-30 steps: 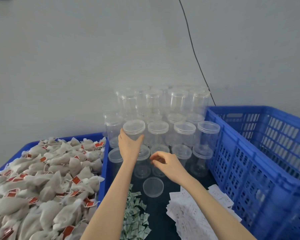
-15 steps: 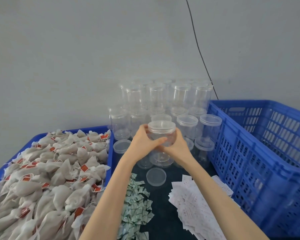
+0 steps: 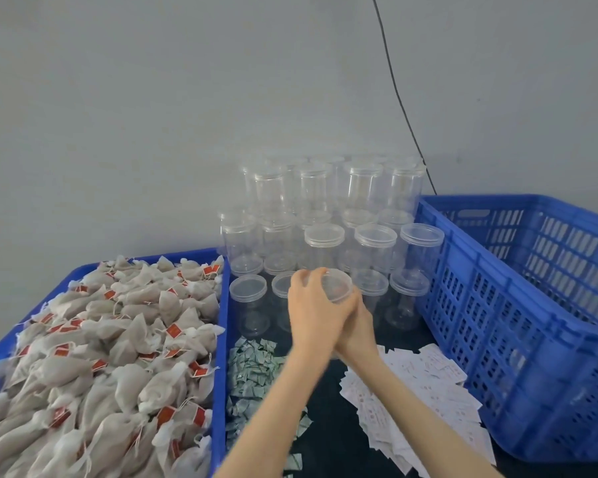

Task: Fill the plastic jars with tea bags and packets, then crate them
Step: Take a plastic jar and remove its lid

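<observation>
We hold one clear jar (image 3: 339,288) in both hands above the dark bench (image 3: 328,439). The left hand (image 3: 313,307) curls over the jar's near left side, with its fingers bent round the lid rim. The right hand (image 3: 358,326) lies under and just behind the left, and its fingers wrap the jar wall from the right; most of that hand is hidden by the left one. The two hands touch at the palms. The jar body is largely covered, so we cannot tell whether anything is inside it.

Beyond the hands stands a stack of jars (image 3: 325,236), lids on, in tiers against the grey wall. Some of the near ones sit just beside the held jar on either side.

Left of the left hand, a blue tray (image 3: 221,339) holds a heap of tea bags (image 3: 101,357) with red tags. Below the left forearm lies a loose pile of small green packets (image 3: 252,370) on the bench. Below the right forearm lies a spread of white slips (image 3: 422,391). Right of the right hand stands a blue crate (image 3: 497,322) with slotted walls, and its near wall is close to the slips.
</observation>
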The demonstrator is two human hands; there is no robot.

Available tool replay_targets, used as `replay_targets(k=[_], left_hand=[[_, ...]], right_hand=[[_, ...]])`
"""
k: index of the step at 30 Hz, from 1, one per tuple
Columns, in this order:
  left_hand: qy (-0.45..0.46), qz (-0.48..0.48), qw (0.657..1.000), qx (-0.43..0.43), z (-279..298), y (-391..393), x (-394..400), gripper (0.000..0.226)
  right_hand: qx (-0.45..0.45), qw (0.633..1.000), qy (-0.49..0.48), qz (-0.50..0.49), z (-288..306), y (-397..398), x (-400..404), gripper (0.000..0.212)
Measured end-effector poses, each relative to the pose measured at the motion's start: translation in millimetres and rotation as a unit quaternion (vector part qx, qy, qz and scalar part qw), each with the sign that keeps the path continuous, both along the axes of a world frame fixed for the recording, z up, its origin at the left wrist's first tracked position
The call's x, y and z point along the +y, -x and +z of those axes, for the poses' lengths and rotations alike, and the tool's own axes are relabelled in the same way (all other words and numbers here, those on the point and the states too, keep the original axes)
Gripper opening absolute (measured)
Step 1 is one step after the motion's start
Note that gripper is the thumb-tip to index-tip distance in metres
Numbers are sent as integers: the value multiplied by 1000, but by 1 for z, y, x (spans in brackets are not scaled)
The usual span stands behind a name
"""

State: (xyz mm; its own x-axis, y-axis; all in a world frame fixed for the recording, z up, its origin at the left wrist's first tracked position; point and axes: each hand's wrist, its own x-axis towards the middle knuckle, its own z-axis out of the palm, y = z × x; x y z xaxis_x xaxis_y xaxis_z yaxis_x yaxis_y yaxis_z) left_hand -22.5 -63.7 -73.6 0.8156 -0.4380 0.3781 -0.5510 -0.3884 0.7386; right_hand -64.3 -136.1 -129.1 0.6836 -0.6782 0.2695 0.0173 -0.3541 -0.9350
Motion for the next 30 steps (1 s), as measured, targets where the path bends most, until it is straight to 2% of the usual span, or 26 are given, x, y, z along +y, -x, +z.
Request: replay_targets(k=[1, 2, 4, 6, 7, 9, 13, 15, 16, 18, 20, 21, 23, 26, 27, 30], left_hand=[[24, 32, 999, -3, -6, 13, -5, 59], [41, 34, 999, 7, -10, 20, -7, 60], [30, -28, 998, 44, -13, 18, -4, 72], [-59, -129, 989, 41, -11, 4, 6, 86], [-120, -176, 977, 28, -8, -5, 14, 91], [-212, -253, 943, 33, 5, -24, 28, 99], [-218, -326, 915, 99, 28, -52, 33, 98], [-202, -363, 903, 109, 28, -46, 27, 83], [-188, -353, 912, 97, 24, -40, 22, 74], [-129, -232, 963, 47, 13, -23, 10, 60], [-88, -98, 991, 19, 5, -5, 2, 60], [-83, -81, 993, 17, 2, 1, 2, 64], [-93, -133, 985, 62, 3, -2, 7, 75], [-149, -286, 940, 113, 16, -26, 34, 87], [-159, -304, 933, 107, 20, -34, 41, 86], [-155, -261, 949, 78, 27, -44, 44, 85]], right_hand=[[-19, 1000, -20, 8, -1, 0, 8, 25], [-57, 993, -94, 44, -3, 2, 10, 28], [-102, 977, -162, 96, -10, 8, 6, 47], [-32, 994, -96, 47, -13, 19, -2, 64], [27, 999, -30, -3, -14, 22, -6, 71], [60, 998, 12, 14, -17, 33, -16, 78], [66, 987, -17, 148, -12, 41, -22, 90], [51, 989, -22, 138, -11, 34, -16, 84], [47, 993, -16, 111, -11, 29, -10, 78], [40, 999, 9, 31, -11, 20, 2, 68], [26, 998, 46, -45, -12, 14, 13, 59], [29, 994, 73, -75, -13, 13, 16, 57], [49, 989, 111, -89, -14, 18, 14, 71], [65, 993, 90, -41, -9, 31, 0, 88], [65, 993, 87, -42, -8, 34, -4, 89], [55, 993, 90, -55, -2, 33, 0, 88]])
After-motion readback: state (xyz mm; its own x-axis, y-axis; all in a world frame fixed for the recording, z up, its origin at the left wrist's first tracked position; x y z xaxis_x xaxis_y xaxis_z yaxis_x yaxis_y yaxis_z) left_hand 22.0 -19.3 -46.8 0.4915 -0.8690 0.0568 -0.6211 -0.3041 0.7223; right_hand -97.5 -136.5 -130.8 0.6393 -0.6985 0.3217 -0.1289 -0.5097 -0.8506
